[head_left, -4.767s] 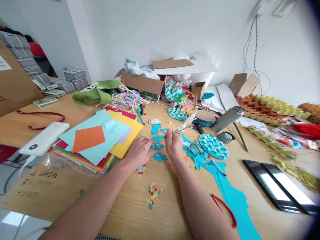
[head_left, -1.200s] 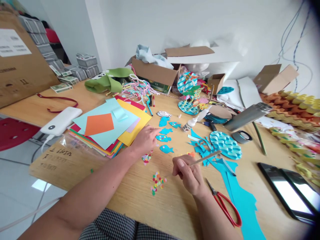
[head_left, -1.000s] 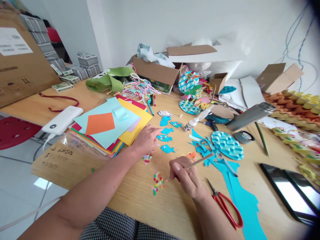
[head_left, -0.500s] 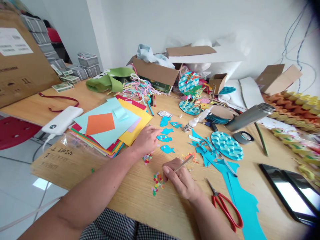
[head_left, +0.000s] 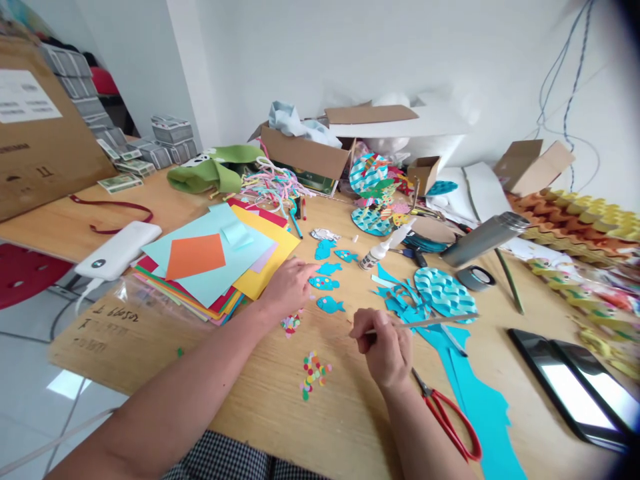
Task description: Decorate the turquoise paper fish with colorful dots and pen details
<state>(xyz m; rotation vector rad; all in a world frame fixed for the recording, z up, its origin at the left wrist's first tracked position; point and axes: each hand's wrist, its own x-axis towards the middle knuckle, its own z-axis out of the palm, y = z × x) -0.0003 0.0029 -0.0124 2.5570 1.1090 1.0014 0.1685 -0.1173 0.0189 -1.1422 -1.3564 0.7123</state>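
My right hand [head_left: 384, 347] is closed round a thin wooden stick [head_left: 440, 321] that points off to the right above the table. With fingers stretched out, my left hand [head_left: 287, 288] lies on the table, its fingertips at the edge of a blue paper fish [head_left: 330, 269]. Just below is a blue fish with coloured dots [head_left: 325, 283], and under that a blue fish with one pale dot [head_left: 331, 305]. Small round paper dots [head_left: 314, 373] lie in a loose pile between my forearms. Another little heap of dots [head_left: 291, 323] is beside my left wrist.
Red-handled scissors [head_left: 453, 423] lie by my right forearm, near blue paper scraps [head_left: 480, 393]. A white glue bottle [head_left: 375, 255] stands tilted beyond the fish. Coloured paper sheets [head_left: 200, 230] are stacked left. A steel flask [head_left: 485, 239], tape roll [head_left: 476, 278] and black tablet-like devices [head_left: 570, 387] are right.
My right hand has moved up and right, away from the dot pile, and the stick now points right. My left hand stays by the fish. The view has shifted slightly.
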